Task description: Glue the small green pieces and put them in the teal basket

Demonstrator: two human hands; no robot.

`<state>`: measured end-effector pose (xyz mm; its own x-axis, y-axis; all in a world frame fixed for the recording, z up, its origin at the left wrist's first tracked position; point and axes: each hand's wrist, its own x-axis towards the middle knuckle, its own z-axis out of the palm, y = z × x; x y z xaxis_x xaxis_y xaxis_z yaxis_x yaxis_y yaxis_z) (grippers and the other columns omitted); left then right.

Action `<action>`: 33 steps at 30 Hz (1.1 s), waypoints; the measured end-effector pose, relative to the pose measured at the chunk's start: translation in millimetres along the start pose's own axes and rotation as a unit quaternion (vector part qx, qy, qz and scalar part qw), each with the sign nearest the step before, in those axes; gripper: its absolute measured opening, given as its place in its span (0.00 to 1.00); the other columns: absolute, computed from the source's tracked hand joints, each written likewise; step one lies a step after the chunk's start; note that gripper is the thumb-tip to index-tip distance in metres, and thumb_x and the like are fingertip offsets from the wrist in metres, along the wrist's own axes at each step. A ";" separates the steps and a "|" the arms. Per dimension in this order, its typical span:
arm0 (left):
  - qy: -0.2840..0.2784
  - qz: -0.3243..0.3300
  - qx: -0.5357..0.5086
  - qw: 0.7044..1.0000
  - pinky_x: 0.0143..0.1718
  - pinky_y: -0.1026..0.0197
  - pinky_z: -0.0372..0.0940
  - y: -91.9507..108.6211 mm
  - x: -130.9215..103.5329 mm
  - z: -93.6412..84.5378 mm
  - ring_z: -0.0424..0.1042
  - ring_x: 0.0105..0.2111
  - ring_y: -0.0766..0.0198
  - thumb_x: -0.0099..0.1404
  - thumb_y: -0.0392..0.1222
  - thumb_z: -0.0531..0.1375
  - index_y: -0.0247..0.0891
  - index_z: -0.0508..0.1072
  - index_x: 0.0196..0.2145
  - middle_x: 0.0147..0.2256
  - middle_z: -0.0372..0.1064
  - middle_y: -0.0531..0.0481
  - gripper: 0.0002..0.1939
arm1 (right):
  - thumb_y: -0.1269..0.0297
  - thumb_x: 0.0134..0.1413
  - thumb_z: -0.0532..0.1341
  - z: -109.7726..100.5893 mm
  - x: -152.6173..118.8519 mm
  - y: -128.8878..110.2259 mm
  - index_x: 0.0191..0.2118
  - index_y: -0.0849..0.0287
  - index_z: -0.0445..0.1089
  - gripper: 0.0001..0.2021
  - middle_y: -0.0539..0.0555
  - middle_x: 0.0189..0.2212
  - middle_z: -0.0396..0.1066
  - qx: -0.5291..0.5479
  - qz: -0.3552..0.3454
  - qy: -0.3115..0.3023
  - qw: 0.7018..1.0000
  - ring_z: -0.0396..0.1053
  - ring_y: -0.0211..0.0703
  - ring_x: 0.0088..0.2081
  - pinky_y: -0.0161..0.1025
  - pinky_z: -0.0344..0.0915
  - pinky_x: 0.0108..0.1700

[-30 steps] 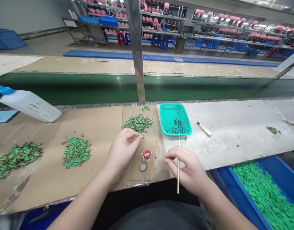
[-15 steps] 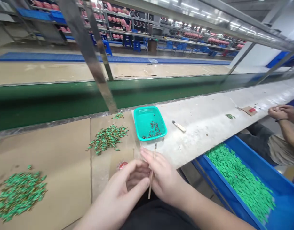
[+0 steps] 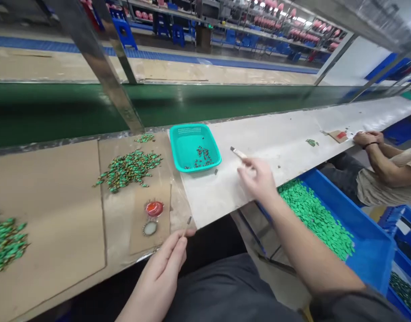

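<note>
My left hand (image 3: 167,264) is closed, thumb against fingers, on a thin wooden paintbrush (image 3: 188,220) whose dark tip points up and away. My right hand (image 3: 260,179) reaches over the white-covered table, its fingers closed at the handle end of a flat brush (image 3: 236,152) with a pale handle and dark tip. Left of it stands a teal basket (image 3: 178,154) with small dark pieces inside. Near my left hand, a cardboard piece (image 3: 138,232) carries a cap of red paint (image 3: 154,208) and a second cap with pale content (image 3: 150,228).
Piles of small green-and-gold pieces (image 3: 129,170) lie on cardboard at left. A blue bin (image 3: 369,255) of flat green pieces (image 3: 315,219) stands below the table at right. A co-worker's hands (image 3: 368,137) are at the far right. Metal posts (image 3: 98,67) rise beside the green belt (image 3: 178,105).
My hands have parted. The thin paintbrush, earlier between both hands, is now in my left hand; my right hand has moved out to the flat brush. The view has shifted down and right.
</note>
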<state>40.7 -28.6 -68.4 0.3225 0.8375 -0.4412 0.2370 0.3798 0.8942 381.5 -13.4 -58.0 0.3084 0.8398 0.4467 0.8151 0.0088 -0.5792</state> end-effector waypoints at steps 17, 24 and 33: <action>-0.106 -0.195 -0.198 0.955 0.20 0.70 0.41 -17.9 5.5 26.7 0.40 0.22 0.70 0.72 0.67 0.74 0.42 0.76 0.33 0.21 0.57 0.61 0.26 | 0.56 0.86 0.59 -12.9 -54.6 -13.2 0.52 0.52 0.77 0.10 0.58 0.43 0.85 0.031 0.016 -0.079 0.996 0.84 0.53 0.44 0.47 0.78 0.47; -0.090 -0.207 -0.209 0.951 0.17 0.70 0.41 -16.4 2.5 27.5 0.38 0.21 0.68 0.74 0.67 0.73 0.43 0.79 0.42 0.19 0.55 0.64 0.24 | 0.68 0.84 0.61 7.8 -99.3 -60.7 0.57 0.53 0.77 0.07 0.56 0.43 0.89 0.097 -0.077 -0.212 0.969 0.88 0.50 0.42 0.42 0.80 0.44; -0.070 -0.210 -0.261 0.940 0.16 0.68 0.44 -11.0 -3.6 28.4 0.40 0.20 0.68 0.69 0.65 0.77 0.42 0.82 0.46 0.18 0.54 0.65 0.25 | 0.68 0.85 0.61 21.9 -85.8 -69.1 0.45 0.55 0.76 0.09 0.53 0.35 0.81 0.082 -0.139 -0.224 0.961 0.78 0.46 0.35 0.42 0.72 0.39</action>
<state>63.0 -47.0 -78.8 0.4262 0.5243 -0.7372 -0.0992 0.8371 0.5380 288.0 -74.2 -71.3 -0.1817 0.9418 0.2830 0.7356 0.3212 -0.5965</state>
